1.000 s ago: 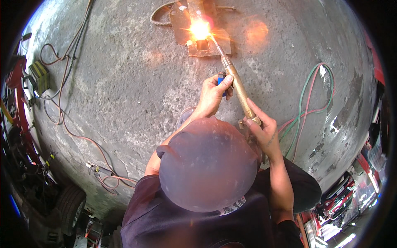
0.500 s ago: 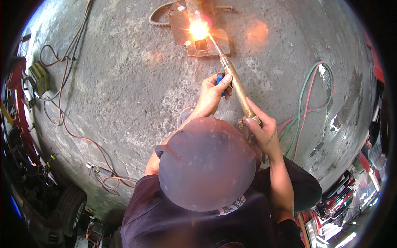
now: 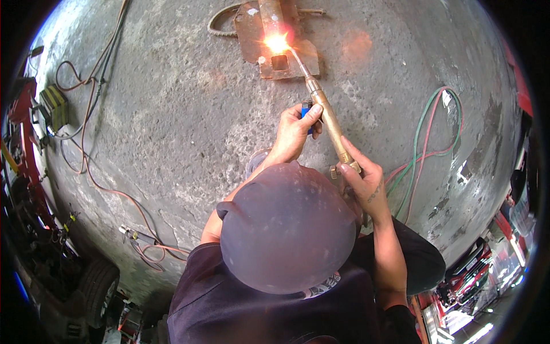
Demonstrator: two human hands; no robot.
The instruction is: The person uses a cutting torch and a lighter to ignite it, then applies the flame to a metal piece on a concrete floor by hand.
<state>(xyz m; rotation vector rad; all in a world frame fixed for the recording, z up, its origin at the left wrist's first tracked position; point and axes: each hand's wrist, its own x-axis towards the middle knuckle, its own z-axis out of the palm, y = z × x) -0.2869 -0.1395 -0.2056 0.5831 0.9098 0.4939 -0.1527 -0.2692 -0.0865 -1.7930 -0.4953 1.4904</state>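
Note:
My left hand (image 3: 298, 131) is closed on a blue lighter (image 3: 306, 119), its thumb against the brass cutting torch (image 3: 333, 127). My right hand (image 3: 365, 182) grips the torch's rear end by the valve knob (image 3: 334, 172). The torch's tip reaches a bright glow (image 3: 277, 42) where a rusty bar (image 3: 269, 12) lies on rusty steel plates (image 3: 306, 66) with a square hole. A rope handle (image 3: 220, 31) curves out left of the plates. A smooth grey cap (image 3: 286, 229) in the lower middle hides part of both forearms.
The concrete floor (image 3: 189, 92) holds dark and red hoses (image 3: 91, 183) on the left, near a striped block (image 3: 54, 109). Green and red hoses (image 3: 427, 155) loop at the right. A tyre (image 3: 100, 292) and red vehicle parts (image 3: 26, 114) line the left rim; shop clutter (image 3: 470, 264) lines the right.
The bright glow at the torch tip has become smaller and a little dimmer. Both hands and the torch stay nearly in the same place.

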